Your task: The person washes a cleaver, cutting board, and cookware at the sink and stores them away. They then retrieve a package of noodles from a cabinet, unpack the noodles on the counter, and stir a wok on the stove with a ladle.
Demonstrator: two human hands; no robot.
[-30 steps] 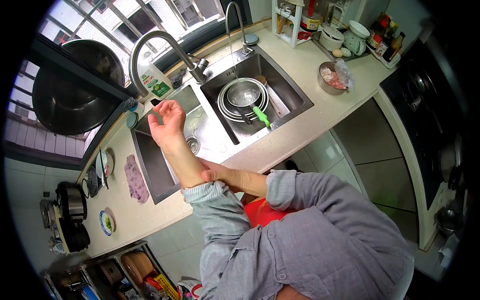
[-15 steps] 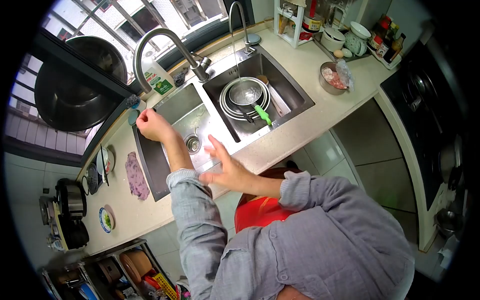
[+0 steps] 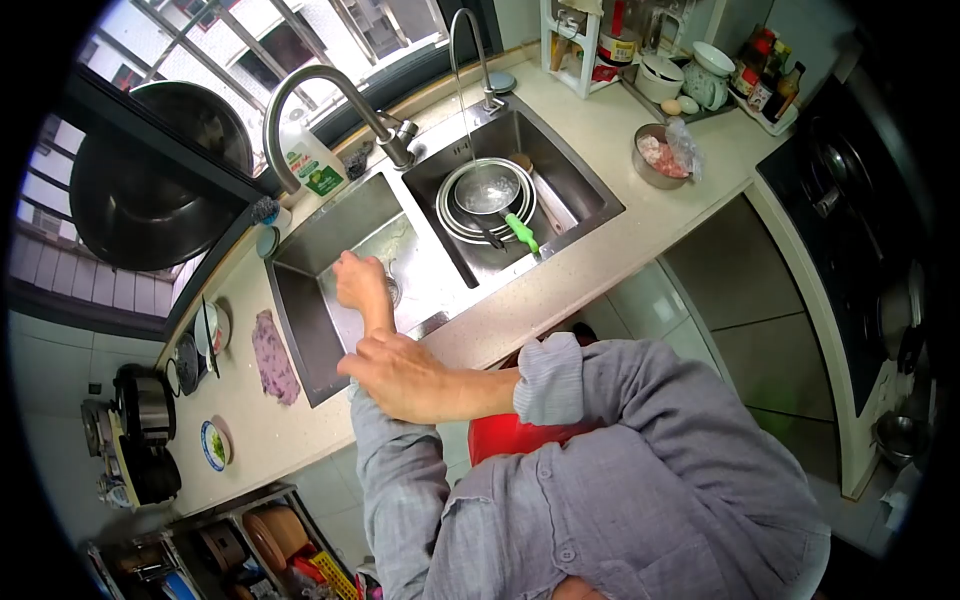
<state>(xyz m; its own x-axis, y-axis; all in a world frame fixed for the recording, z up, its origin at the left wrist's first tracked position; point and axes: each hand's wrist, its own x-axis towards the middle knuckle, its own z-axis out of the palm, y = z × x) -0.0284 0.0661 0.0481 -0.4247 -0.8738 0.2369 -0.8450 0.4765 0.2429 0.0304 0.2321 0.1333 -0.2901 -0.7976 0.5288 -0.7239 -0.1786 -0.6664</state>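
My left hand [image 3: 362,284] is over the left sink basin [image 3: 350,232], its fingers curled in with nothing visible in them. Across my left wrist lies my right hand [image 3: 400,375], its fingers closed around the grey left sleeve cuff [image 3: 366,402]. In the right basin, steel bowls [image 3: 447,212] sit nested under a strainer [image 3: 488,188] with a green handle [image 3: 521,232]. A thin stream of water from the small tap [image 3: 455,50] falls into them.
The large tap [image 3: 330,72] arches over the left basin. A purple cloth [image 3: 273,358] and a small blue-rimmed bowl [image 3: 214,445] are on the left counter. A metal bowl of meat [image 3: 660,157] stands right of the sink, before the stove [image 3: 835,250].
My left hand has come down and right, staying closed. My right hand, open half a second ago, has moved left and closed on the left cuff.
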